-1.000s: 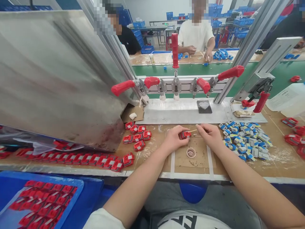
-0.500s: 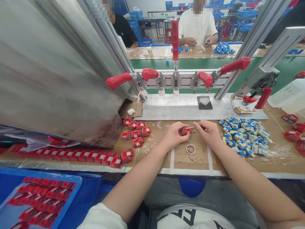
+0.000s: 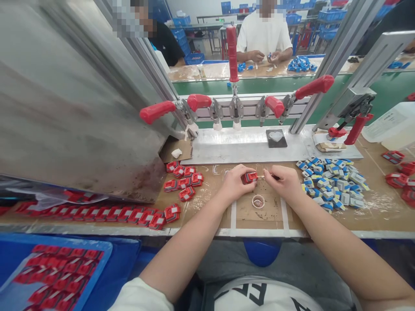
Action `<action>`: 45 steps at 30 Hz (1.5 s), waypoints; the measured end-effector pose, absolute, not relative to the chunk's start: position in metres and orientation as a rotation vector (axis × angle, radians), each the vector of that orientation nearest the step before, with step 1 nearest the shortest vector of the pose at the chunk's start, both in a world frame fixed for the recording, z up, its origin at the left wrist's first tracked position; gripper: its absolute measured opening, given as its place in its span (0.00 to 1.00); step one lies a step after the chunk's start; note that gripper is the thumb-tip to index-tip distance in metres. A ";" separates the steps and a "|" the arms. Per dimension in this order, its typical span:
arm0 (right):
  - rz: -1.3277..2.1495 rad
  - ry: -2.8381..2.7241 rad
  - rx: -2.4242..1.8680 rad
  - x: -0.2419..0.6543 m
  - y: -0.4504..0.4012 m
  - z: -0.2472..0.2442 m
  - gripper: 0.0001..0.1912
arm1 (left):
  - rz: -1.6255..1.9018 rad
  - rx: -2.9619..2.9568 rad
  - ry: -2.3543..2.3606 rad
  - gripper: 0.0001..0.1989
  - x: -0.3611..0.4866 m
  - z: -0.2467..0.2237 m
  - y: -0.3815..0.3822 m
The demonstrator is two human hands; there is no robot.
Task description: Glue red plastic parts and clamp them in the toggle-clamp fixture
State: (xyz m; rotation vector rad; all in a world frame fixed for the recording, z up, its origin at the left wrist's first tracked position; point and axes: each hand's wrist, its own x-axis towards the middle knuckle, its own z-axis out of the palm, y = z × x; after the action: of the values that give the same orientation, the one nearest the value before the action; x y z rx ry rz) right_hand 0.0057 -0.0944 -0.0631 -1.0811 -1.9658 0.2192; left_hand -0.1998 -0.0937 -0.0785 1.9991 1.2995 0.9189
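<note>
My left hand (image 3: 234, 181) is closed around a small red plastic part (image 3: 250, 177), keeping it just above the brown work surface. In a pinch, my right hand (image 3: 285, 181) has a thin stick-like tool (image 3: 261, 176), its tip pointing left at the red part; whether it touches cannot be made out. Below both hands sits a small round cup (image 3: 258, 201) with a little liquid or paste in it. More red parts (image 3: 186, 183) lie left of my left hand. A heap of blue, white and yellow pieces (image 3: 335, 183) is to the right of my right hand.
A row of toggle clamps with red handles (image 3: 232, 54) stands behind a metal plate (image 3: 223, 144). At left are a large metal panel (image 3: 81, 99) and a blue tray (image 3: 105, 252) of red parts. A clear jug (image 3: 389, 123) stands right. People work across the bench.
The whole view has shifted slightly. My left hand still grips the red part, and the tool in my right hand lies a little lower and more level beside it.
</note>
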 end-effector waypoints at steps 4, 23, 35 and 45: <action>0.217 -1.961 -1.084 0.006 -0.095 -0.062 0.24 | 0.941 2.008 1.276 0.17 -0.200 -0.082 -0.093; 0.728 -2.144 -0.792 0.020 -0.099 -0.056 0.29 | 1.025 1.892 1.238 0.16 -0.202 -0.076 -0.092; -0.092 -2.143 -1.897 0.069 -0.087 -0.032 0.19 | 1.092 1.581 1.093 0.21 -0.176 -0.046 -0.065; -0.190 -2.555 -1.814 0.092 -0.064 -0.037 0.10 | 1.088 1.610 0.959 0.21 -0.165 -0.067 -0.052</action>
State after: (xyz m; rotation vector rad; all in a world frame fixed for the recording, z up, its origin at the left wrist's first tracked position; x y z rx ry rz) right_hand 0.0917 -0.0642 -0.0371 -1.8142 -2.5553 -0.1905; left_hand -0.1647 -0.0522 -0.0675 1.6096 0.9593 1.0882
